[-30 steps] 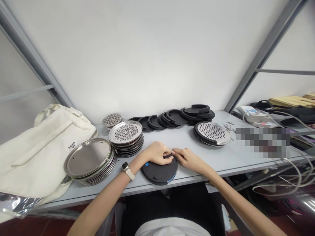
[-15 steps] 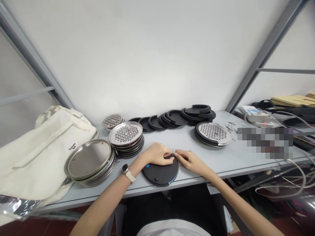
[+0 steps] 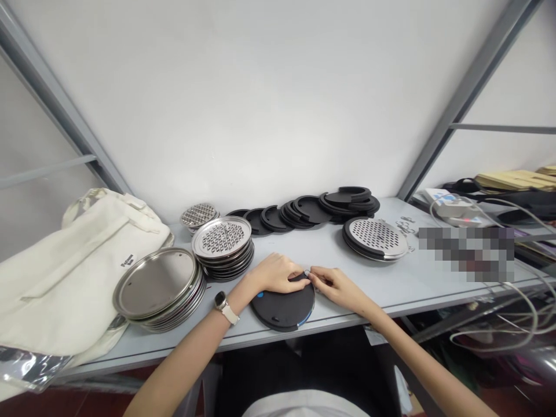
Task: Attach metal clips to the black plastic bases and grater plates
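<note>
A round black disc with a blue spot and a blue strip on its edge lies near the table's front. My left hand rests across its far part, with thumb and fingers closed on the rim. At the disc's far right edge my right hand pinches a small metal ring; the ring appears to meet the disc there. Fingertips of both hands nearly touch, hiding how the ring sits.
At left stand stacked metal lids, grater discs and a cream bag. Black discs line the wall. Right of my hands sit perforated metal discs and small metal rings. White cables hang at the right.
My right fingertips have shifted slightly, and the small ring now shows more clearly between the hands. My left hand and the disc stay almost where they were.
</note>
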`<state>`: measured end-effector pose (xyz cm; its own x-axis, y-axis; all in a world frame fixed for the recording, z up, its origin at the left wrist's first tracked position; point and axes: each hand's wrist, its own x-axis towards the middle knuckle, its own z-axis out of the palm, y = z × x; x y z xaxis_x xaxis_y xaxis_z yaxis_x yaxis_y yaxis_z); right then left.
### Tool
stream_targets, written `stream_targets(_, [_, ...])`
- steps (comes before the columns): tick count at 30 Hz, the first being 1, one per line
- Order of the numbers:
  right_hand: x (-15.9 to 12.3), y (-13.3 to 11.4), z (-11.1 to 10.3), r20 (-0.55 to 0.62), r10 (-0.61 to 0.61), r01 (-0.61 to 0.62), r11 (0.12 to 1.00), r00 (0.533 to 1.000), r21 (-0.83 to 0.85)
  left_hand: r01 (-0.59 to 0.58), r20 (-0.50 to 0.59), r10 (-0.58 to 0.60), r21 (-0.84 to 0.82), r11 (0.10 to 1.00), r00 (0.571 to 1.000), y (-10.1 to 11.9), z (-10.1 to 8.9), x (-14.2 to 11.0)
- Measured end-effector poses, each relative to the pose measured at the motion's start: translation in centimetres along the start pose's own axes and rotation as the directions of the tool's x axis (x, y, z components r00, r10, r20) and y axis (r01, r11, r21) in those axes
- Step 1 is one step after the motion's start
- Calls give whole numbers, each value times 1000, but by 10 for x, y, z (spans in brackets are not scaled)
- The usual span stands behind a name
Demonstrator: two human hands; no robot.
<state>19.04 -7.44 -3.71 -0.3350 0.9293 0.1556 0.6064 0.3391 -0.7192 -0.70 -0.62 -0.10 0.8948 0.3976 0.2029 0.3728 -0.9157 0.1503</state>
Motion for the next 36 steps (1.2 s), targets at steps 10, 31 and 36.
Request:
stream_targets(10, [-1,-2,0,-32,-5,9,994,999,108,-9,12,9,46,999,1000,2,-1,-1])
stream_targets(31, [5,-9,2,-22,11,-12,997,1000,-75,-120,36,114,258,959,993,4,2,1])
stream_targets(36, [7,-12,3,-29,10,-13,994,1000,-109,-117,20,116,256,960,993,4,1,1])
